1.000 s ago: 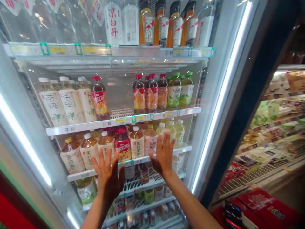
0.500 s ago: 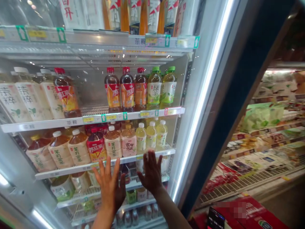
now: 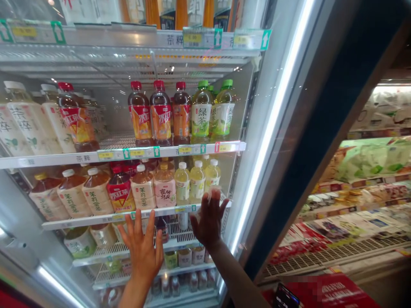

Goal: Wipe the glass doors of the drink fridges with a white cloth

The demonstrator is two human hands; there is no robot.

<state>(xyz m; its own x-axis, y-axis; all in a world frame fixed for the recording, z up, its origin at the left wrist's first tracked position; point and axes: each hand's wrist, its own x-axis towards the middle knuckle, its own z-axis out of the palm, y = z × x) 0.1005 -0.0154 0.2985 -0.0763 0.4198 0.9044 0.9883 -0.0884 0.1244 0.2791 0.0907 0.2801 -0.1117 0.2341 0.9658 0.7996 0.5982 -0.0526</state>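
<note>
My left hand (image 3: pixel 143 246) is raised with fingers spread before the lower shelves of a lit drinks cooler, holding nothing. To its right my right hand (image 3: pixel 210 220) is also up, fingers apart, palm toward the bottles. A pale blur shows around its fingertips; I cannot tell whether it touches glass. Above the left hand stand a red-labelled iced tea bottle (image 3: pixel 119 190), a cream-labelled tea bottle (image 3: pixel 143 188) and a pink-labelled bottle (image 3: pixel 165 188). Pale yellow bottles (image 3: pixel 197 182) stand just above my right fingers, which partly cover that shelf's edge.
A higher cooler shelf (image 3: pixel 144 155) carries red-capped bottles (image 3: pixel 160 115) and green-capped green tea bottles (image 3: pixel 202 113). The bright cooler frame (image 3: pixel 272 128) slants at the right. Beyond it are packaged goods (image 3: pixel 372 162). A red box (image 3: pixel 346 291) and a dark phone-like screen (image 3: pixel 285 296) lie low right.
My right hand has moved slightly right and its fingers remain apart. The left hand has shifted a little left and stays spread. The view has moved slightly, with the shelves appearing higher.
</note>
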